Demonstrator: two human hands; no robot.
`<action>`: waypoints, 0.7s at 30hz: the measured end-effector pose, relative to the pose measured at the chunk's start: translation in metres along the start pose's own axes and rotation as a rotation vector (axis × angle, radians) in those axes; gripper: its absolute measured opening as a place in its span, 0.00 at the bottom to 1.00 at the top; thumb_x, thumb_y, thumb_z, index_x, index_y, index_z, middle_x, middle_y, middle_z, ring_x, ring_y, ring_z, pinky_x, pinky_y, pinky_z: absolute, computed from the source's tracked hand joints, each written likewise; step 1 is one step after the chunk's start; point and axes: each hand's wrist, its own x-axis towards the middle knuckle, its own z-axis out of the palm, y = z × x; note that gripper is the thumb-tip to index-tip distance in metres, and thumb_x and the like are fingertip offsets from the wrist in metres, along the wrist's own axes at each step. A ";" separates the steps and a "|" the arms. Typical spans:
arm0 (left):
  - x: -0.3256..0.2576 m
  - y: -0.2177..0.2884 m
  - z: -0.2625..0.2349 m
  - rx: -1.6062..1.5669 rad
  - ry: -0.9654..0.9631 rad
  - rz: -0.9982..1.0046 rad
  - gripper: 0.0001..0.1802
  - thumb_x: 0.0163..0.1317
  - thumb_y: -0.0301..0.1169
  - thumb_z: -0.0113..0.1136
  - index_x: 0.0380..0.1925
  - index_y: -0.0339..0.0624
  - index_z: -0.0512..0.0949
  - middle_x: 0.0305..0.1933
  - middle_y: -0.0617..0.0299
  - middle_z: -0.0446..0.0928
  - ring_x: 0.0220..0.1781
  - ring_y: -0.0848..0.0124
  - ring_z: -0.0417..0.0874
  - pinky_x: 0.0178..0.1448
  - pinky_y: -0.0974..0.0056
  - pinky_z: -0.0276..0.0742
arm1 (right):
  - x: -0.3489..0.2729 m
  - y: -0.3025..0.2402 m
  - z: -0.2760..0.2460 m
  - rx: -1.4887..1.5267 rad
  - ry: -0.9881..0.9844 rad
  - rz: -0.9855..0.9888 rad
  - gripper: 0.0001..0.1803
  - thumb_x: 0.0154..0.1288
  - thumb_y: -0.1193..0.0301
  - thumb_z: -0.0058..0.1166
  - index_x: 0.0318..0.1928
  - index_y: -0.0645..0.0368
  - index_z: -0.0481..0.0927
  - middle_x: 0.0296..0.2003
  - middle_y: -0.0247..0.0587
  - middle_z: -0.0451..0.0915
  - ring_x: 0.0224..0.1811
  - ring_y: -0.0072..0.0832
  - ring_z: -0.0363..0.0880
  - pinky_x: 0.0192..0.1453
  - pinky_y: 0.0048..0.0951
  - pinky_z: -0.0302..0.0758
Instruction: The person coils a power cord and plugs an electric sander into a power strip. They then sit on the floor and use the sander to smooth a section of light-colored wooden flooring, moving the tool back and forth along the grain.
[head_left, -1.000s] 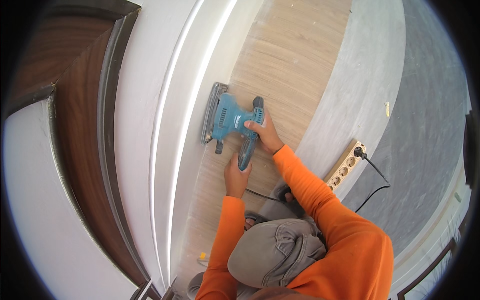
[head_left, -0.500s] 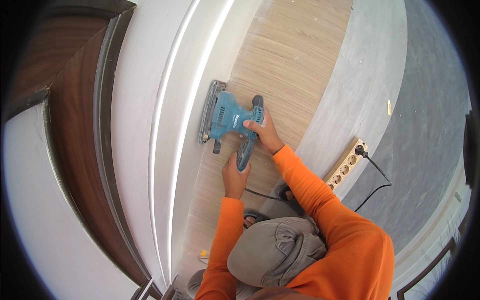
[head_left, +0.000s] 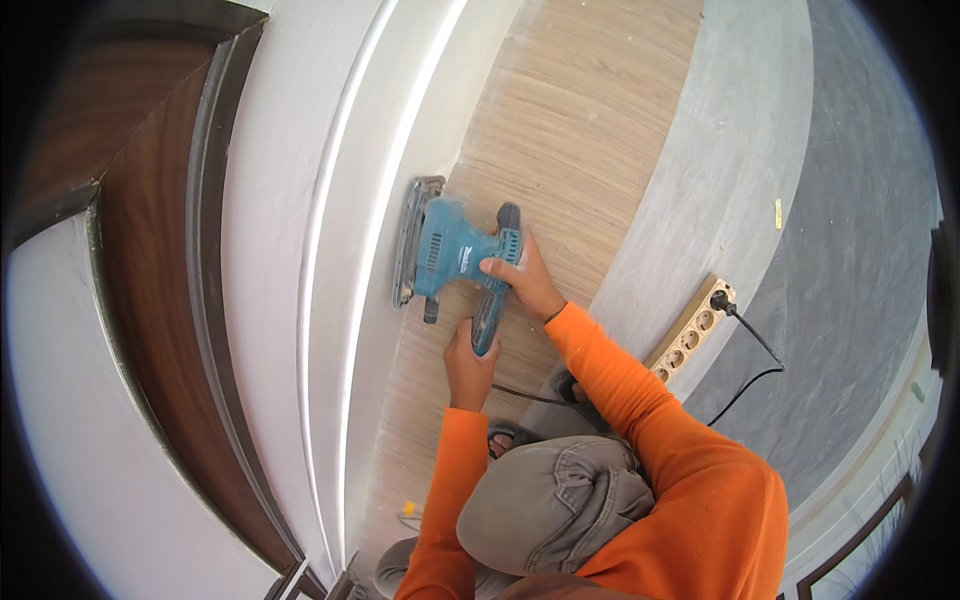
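Note:
A blue power sander [head_left: 452,245] is held sideways, its flat dark pad pressed to or very near the lower white wall [head_left: 385,290]. My right hand [head_left: 527,277] wraps the sander's body by the front knob, thumb lying across the blue housing. Lower down, my left hand [head_left: 468,362] is closed around the end of the rear handle, where the black cord [head_left: 525,395] comes out. Whether the pad truly touches the wall is hard to make out.
A wooden power strip [head_left: 690,335] with a black plug [head_left: 722,300] lies on the grey floor strip to the right. Wood-look floor [head_left: 580,110] runs along the wall. My bent knee [head_left: 535,500] is close below. A dark brown door frame [head_left: 165,250] stands at left.
The sander has slid a little toward me along the wall, and both hands have moved with it. Their grip looks the same.

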 end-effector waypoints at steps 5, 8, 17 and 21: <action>0.000 0.004 -0.002 0.045 0.003 0.014 0.15 0.60 0.26 0.72 0.43 0.34 0.77 0.32 0.46 0.81 0.33 0.53 0.84 0.41 0.55 0.78 | -0.003 -0.013 0.007 0.054 0.020 0.032 0.45 0.62 0.67 0.74 0.70 0.62 0.58 0.51 0.43 0.71 0.52 0.31 0.79 0.45 0.33 0.89; 0.001 0.000 -0.001 0.021 0.008 0.021 0.15 0.60 0.27 0.72 0.43 0.34 0.77 0.33 0.45 0.82 0.33 0.52 0.84 0.41 0.55 0.78 | 0.000 -0.010 0.005 0.061 0.000 0.021 0.45 0.62 0.67 0.74 0.71 0.61 0.57 0.51 0.43 0.71 0.53 0.31 0.79 0.45 0.33 0.90; 0.000 0.003 -0.002 0.067 0.007 0.021 0.15 0.61 0.27 0.71 0.43 0.33 0.77 0.33 0.45 0.82 0.34 0.52 0.85 0.42 0.55 0.79 | 0.003 -0.003 0.000 0.087 0.006 0.011 0.47 0.63 0.68 0.73 0.74 0.61 0.54 0.53 0.45 0.70 0.54 0.32 0.79 0.44 0.35 0.91; -0.001 0.006 -0.004 0.045 -0.009 -0.007 0.15 0.61 0.26 0.71 0.43 0.33 0.77 0.33 0.45 0.82 0.34 0.52 0.85 0.43 0.55 0.79 | -0.002 -0.005 0.003 0.074 0.019 0.052 0.48 0.63 0.69 0.72 0.75 0.61 0.54 0.54 0.45 0.71 0.54 0.33 0.79 0.44 0.36 0.91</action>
